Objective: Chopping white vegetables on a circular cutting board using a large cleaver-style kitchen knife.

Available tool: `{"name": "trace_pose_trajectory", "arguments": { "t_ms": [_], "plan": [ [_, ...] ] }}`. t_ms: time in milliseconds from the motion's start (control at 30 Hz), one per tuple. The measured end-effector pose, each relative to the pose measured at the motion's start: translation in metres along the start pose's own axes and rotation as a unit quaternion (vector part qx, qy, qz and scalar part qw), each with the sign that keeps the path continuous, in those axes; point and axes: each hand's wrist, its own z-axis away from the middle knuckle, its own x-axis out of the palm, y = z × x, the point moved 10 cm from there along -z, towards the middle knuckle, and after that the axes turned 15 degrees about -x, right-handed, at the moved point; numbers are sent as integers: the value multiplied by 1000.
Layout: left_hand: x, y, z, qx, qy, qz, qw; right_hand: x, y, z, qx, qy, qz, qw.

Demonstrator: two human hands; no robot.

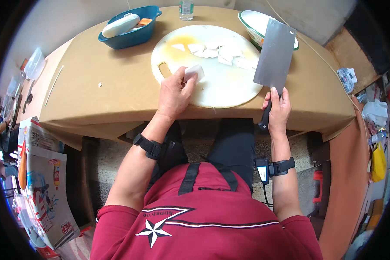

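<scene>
My left hand [174, 93] is closed around a chunk of white radish [195, 72] over the near left part of a round white cutting board [223, 93]. My right hand [279, 110] grips the black handle of a cleaver [274, 56]. Its broad blade is raised at the board's right edge, flat side toward me, and touches no food that I can see. Cut white radish pieces [225, 53] lie scattered across the far half of the board. A yellow-orange stain marks the board's far left area.
At the far left, a blue plastic basin [134, 39] holds a whole white radish [120, 25] and some carrot [145, 21]. A clear bottle [186, 10] stands behind the board. Partly behind the blade is a white enamel bowl [253, 19]. Brown covering drapes the table [117, 86].
</scene>
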Motion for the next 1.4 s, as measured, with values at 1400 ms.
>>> {"name": "trace_pose_trajectory", "arguments": {
  "t_ms": [1400],
  "plan": [
    [4, 7, 13, 22, -29, 25, 999, 89, -29, 31, 95, -119, -31, 988]
  ]
}}
